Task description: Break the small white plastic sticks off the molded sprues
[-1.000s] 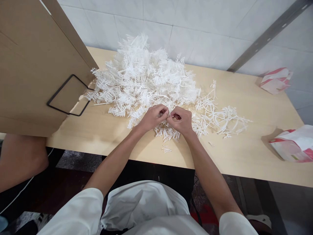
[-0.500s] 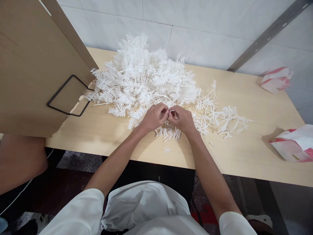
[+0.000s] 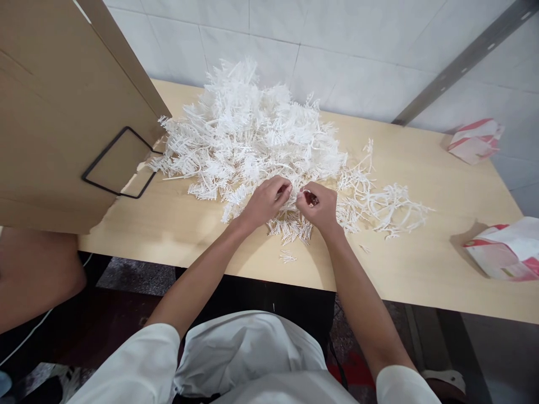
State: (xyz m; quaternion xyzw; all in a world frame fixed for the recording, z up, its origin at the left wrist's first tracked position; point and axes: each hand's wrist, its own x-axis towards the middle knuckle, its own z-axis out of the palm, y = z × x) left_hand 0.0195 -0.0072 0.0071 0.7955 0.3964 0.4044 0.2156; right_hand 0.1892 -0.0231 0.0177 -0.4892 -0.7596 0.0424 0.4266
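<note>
A big heap of white plastic comb-like sprues [image 3: 252, 134] lies on the light wooden table [image 3: 189, 224]. My left hand [image 3: 265, 202] and my right hand [image 3: 320, 206] are closed at the heap's near edge, each pinching a small white plastic piece. The two hands sit a little apart. Just below them lies a small cluster of loose white sticks [image 3: 290, 230], and a tiny tuft [image 3: 287, 257] rests nearer the table edge. Stripped white branches [image 3: 387, 205] are strewn to the right of my right hand.
A brown cardboard box with a black wire handle [image 3: 115, 163] stands at the left, overlapping the table. Two red-and-white bags lie at the right: one near [image 3: 505, 249], one far [image 3: 475, 140]. A tiled wall runs behind. Another person's knee [image 3: 33, 275] shows at lower left.
My hands, touching at the fingertips before, have drawn slightly apart; the right hand shifted a little to the right. The heap has not moved.
</note>
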